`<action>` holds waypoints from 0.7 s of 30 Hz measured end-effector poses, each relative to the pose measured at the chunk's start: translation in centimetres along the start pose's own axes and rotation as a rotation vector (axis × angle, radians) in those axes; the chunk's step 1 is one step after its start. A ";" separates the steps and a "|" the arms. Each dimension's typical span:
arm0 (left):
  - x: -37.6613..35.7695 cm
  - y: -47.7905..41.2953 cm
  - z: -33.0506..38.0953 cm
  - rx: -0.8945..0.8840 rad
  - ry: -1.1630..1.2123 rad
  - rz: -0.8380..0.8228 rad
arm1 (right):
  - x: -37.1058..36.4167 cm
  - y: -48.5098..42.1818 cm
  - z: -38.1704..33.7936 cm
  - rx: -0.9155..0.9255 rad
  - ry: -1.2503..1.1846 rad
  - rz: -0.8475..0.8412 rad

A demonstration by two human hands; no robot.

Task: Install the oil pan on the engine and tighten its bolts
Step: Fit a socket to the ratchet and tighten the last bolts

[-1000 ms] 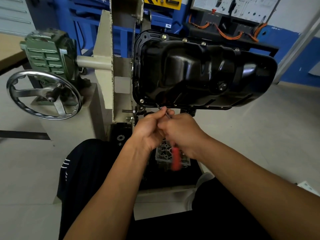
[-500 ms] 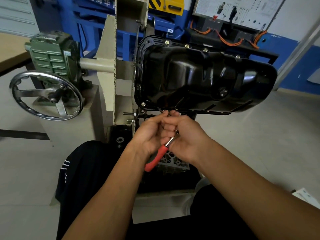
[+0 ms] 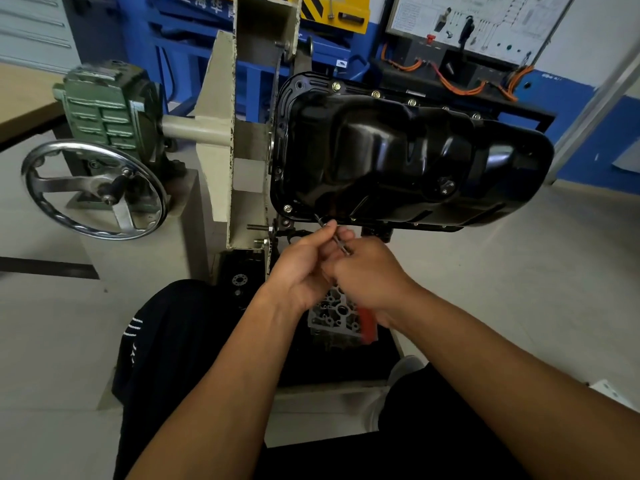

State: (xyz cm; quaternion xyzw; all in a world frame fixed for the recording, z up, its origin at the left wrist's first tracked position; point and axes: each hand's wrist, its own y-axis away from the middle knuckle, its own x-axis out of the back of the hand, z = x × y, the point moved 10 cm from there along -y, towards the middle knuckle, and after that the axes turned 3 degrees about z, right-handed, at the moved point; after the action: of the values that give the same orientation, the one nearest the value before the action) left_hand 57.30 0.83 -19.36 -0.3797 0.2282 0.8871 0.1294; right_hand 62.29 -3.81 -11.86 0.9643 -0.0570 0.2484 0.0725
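Since half a second ago, the wrench [image 3: 367, 323] swung right; its red handle was gripped in the right hand [image 3: 367, 275], the left hand [image 3: 304, 268] pinched its shaft below the oil pan [image 3: 408, 157].

Beyond the grip, a blue workbench frame [image 3: 194, 53] is standing against a blue-and-white wall [image 3: 602, 46]; pale floor [image 3: 519, 271] is spreading around it.

Head camera looks forward and down, close over both forearms.

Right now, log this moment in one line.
oil pan on engine | both hands on wrench | at lower edge bolt | tightening
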 end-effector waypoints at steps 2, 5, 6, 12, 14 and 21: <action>-0.4 0.1 0.1 0.007 -0.031 -0.063 | -2.2 0.5 1.6 -0.275 -0.664 -0.067; -0.2 0.4 0.2 0.014 -0.110 -0.066 | -3.2 0.5 1.8 -0.359 -0.910 -0.073; -0.2 0.4 0.2 0.023 -0.102 -0.059 | -2.6 0.5 1.8 -0.323 -0.805 -0.059; 0.5 0.2 -0.2 -0.017 -0.029 0.094 | 0.4 0.6 -2.1 0.330 1.131 0.137; 0.5 0.3 -0.3 -0.015 -0.034 0.112 | 0.0 0.9 -2.8 0.373 1.133 0.181; 0.2 0.7 0.5 0.009 -0.058 0.001 | -2.3 0.0 1.5 -0.223 -0.564 -0.079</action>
State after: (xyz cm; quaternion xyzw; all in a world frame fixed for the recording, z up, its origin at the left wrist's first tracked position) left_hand 56.60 0.51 -18.98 -0.3533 0.2285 0.8967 0.1371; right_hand 60.98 -3.87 -14.29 0.9827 -0.0644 -0.0398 0.1688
